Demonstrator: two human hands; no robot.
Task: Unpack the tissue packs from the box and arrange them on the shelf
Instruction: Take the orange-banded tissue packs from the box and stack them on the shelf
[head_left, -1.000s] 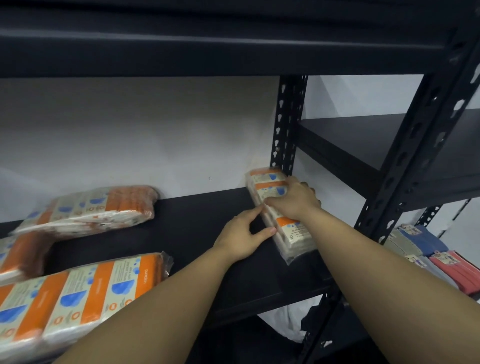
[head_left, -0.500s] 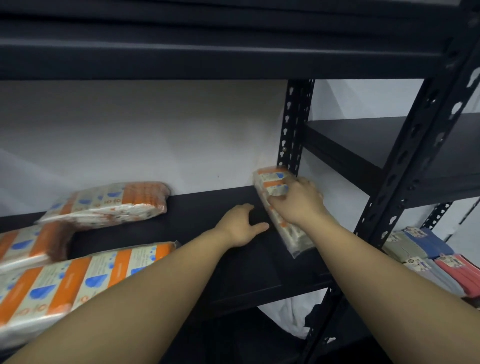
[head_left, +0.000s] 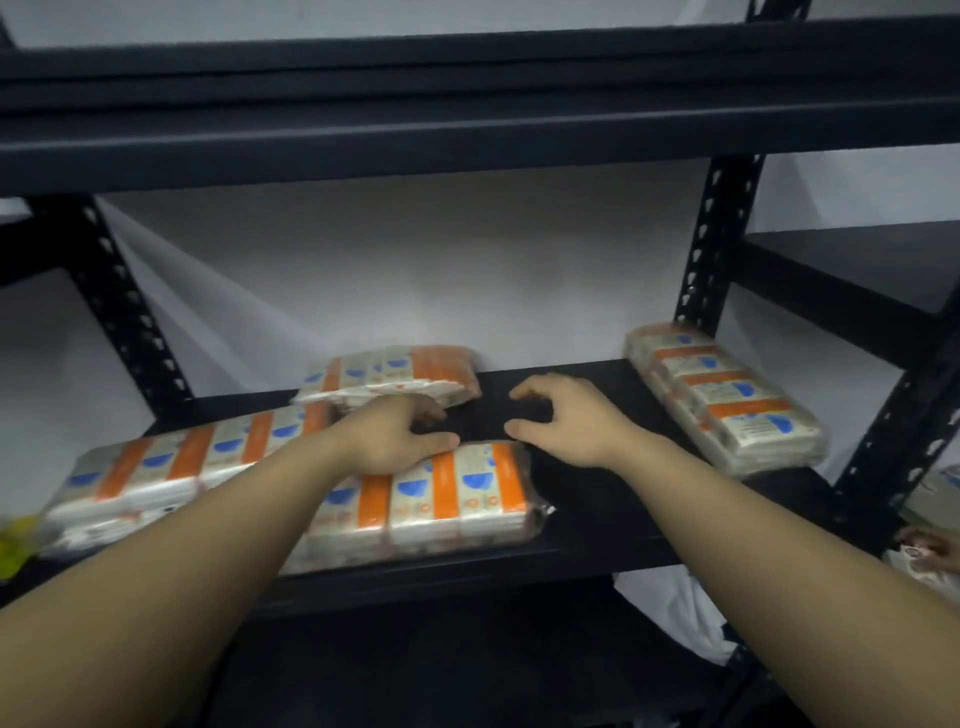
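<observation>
Both arms reach over the black shelf (head_left: 597, 499) of the metal rack. The left hand (head_left: 395, 434) lies on the far edge of the near tissue pack (head_left: 441, 499), thumb stretched along its top, fingers slack and gripping nothing that I can see. The right hand (head_left: 566, 421) hovers above bare shelf just right of it, fingers loosely curled like a claw, thumb out, holding nothing.

Four packs in orange, white and blue wrap lie on the shelf. The near tissue pack sits at the front, partly hidden by the left forearm. A second long pack (head_left: 156, 473) lies to its left, running toward the far side. A third pack (head_left: 395, 376) sits at the back near the white wall (head_left: 415, 270), just beyond the left hand's fingers. A fourth pack (head_left: 727, 400) lies at the right end, angled, close to the perforated upright post (head_left: 719, 234) and well apart from both hands.

The picture is somewhat blurred.
</observation>
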